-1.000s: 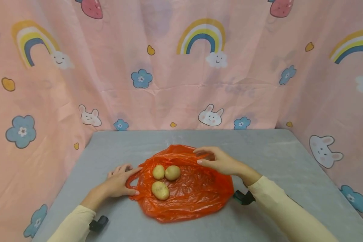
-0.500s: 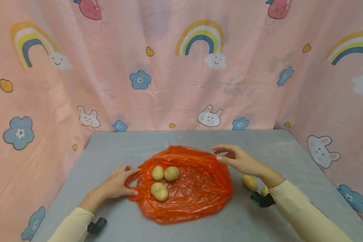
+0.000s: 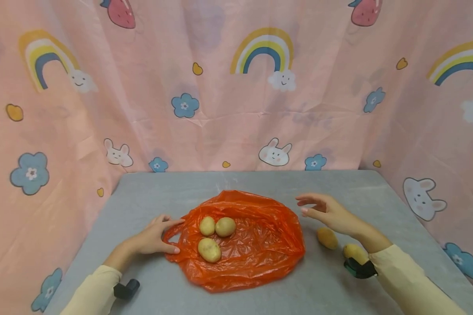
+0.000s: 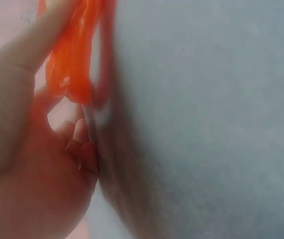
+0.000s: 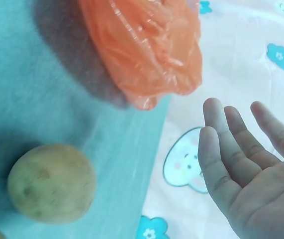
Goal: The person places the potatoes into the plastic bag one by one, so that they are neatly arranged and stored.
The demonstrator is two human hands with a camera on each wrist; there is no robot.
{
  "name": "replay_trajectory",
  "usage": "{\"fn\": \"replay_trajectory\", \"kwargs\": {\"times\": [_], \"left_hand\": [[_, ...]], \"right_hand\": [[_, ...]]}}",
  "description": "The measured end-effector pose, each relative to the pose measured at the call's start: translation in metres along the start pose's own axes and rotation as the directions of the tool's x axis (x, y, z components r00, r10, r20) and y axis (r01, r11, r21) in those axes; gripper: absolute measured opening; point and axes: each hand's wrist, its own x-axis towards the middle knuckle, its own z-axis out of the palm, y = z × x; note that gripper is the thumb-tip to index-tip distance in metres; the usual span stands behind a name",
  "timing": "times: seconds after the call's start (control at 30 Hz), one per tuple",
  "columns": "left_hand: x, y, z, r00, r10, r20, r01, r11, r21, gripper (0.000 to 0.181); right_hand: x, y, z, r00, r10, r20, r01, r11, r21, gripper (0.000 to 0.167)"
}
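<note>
An orange-red plastic bag point(image 3: 256, 262) lies spread on the table. On its left part sit three potatoes: a small one point(image 3: 207, 226), one beside it point(image 3: 225, 227) and a larger one point(image 3: 210, 250) nearer me. My left hand point(image 3: 153, 236) is at the bag's left handle, index finger and thumb spread apart and touching the plastic. Its other fingers look bent in the left wrist view. My right hand point(image 3: 331, 214) hovers right of the bag with relaxed fingers, holding nothing. Below it lie two more potatoes, one near the bag point(image 3: 327, 238) and one by the wrist point(image 3: 355, 253), partly covered.
A grey table point(image 3: 173, 188) carries everything. Pink printed curtains point(image 3: 205, 131) stand behind it and along both sides. Black wrist-worn devices point(image 3: 127, 289) hang under both forearms.
My right hand has moved right, away from the bag's upper edge to beyond its right side. The two potatoes under that arm have come into view. My left hand stays at the handle.
</note>
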Motion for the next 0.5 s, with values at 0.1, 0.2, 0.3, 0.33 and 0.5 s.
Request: {"fn": "replay_trajectory", "kwargs": {"times": [0.1,0.2,0.3,0.33,0.5], "left_hand": [[0.000,-0.003,0.000,1.000,-0.011,0.022,0.012,0.999,-0.044,0.084],[0.000,-0.004,-0.001,1.000,-0.006,0.026,0.007,0.998,-0.060,0.084],[0.000,-0.005,-0.001,1.000,0.003,0.020,-0.002,0.998,-0.061,0.084],[0.000,-0.004,-0.001,1.000,0.006,0.018,-0.005,0.998,-0.060,0.084],[-0.001,-0.004,0.000,1.000,0.007,0.020,-0.006,0.998,-0.059,0.084]], "right_hand": [[-0.005,0.005,-0.003,1.000,0.013,-0.001,-0.013,1.000,-0.006,0.044],[-0.010,0.009,-0.005,0.999,0.032,0.000,-0.032,0.999,-0.008,0.045],[-0.014,0.014,-0.008,0.999,0.037,-0.002,-0.037,0.999,-0.007,0.046],[-0.015,0.016,-0.009,0.999,0.040,-0.003,-0.040,0.999,-0.009,0.046],[-0.025,0.024,-0.015,0.998,0.056,-0.015,-0.057,0.998,-0.028,0.046]]}}
